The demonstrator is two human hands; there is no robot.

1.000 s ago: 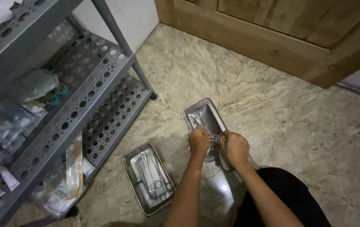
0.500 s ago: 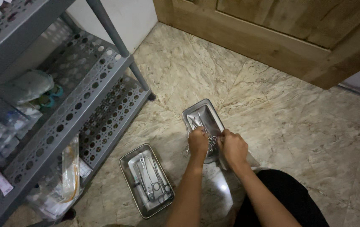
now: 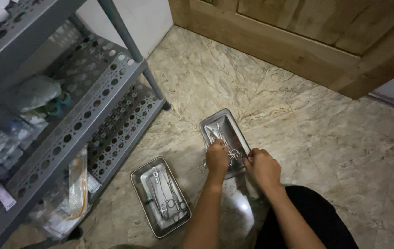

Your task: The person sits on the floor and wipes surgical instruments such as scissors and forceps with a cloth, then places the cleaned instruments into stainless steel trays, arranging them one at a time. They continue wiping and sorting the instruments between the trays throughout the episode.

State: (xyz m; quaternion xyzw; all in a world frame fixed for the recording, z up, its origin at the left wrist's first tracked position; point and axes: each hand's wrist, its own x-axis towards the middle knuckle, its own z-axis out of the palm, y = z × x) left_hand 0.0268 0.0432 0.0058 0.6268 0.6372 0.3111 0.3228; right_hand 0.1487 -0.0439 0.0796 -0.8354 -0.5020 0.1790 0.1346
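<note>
- The left hand (image 3: 217, 157) reaches into the near end of a steel tray (image 3: 233, 123) on the floor, fingers curled down over a bundle of metal scissor-like instruments (image 3: 222, 138); the grip seems to pinch their handle rings, though the knuckles hide just what is caught, so I cannot tell for sure.
- The right hand (image 3: 263, 167) sits at the tray's near right corner, fingers bent and touching the rim; whether its grip is clenched on the rim or on an instrument cannot be told.
- The instruments lie lengthwise in that tray, tips pointing away from the person, ring handles toward the hands; one ring handle (image 3: 203, 165) pokes out over the tray's near left edge.
- A second steel tray (image 3: 139, 180) lies on the floor to the left and nearer the person, apart from the first, holding more ring-handled instruments (image 3: 164, 198) side by side.
- The floor (image 3: 326, 138) is beige marbled tile.
- A grey perforated metal shelf rack (image 3: 81, 124) stands at the left, with sealed clear packets (image 3: 75, 184) on its lower levels.
- A wooden door (image 3: 298, 32) fills the far side.
</note>
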